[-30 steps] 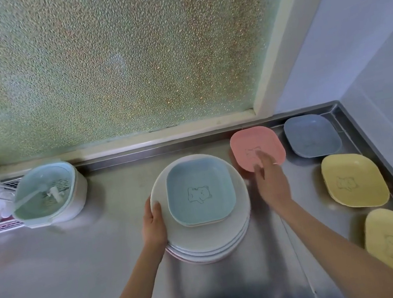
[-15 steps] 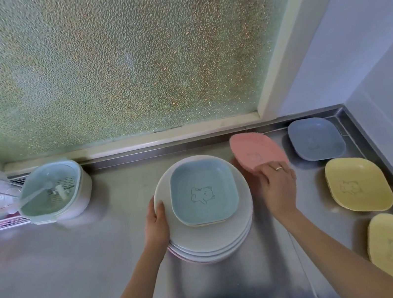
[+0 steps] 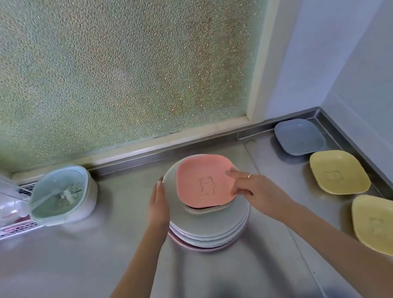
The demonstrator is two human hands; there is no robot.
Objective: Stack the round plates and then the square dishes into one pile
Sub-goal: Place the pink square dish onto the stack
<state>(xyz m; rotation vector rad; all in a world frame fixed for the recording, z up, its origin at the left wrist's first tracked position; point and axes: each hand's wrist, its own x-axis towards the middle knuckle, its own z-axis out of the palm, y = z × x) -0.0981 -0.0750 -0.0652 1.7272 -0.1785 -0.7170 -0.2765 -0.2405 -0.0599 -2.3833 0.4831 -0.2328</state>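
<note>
Atop the pile [image 3: 211, 227], pink bear-embossed square dish [image 3: 204, 180]

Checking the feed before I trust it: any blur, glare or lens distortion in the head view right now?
Head view: wide-angle bending curves the counter edge; the strainer bowl at left is motion-smeared; window backlight leaves soft sheen on steel; pink dish under right hand reads clearly.

Bright, soft daylight through the frosted window [image 3: 104, 68] at 12 o'clock, speckled coloured sparkle across the glass. Steel counter [image 3: 57, 289] shows hazy glare at 8 o'clock and a dark reflection at 6 o'clock. Soft shadows just under the plate stack [image 3: 212, 234] and beside the yellow dishes [image 3: 338, 172] at 3 o'clock. Wide-angle bending at the edges; the 9 o'clock side is smeared and blurry. Centre fairly sharp.
</note>
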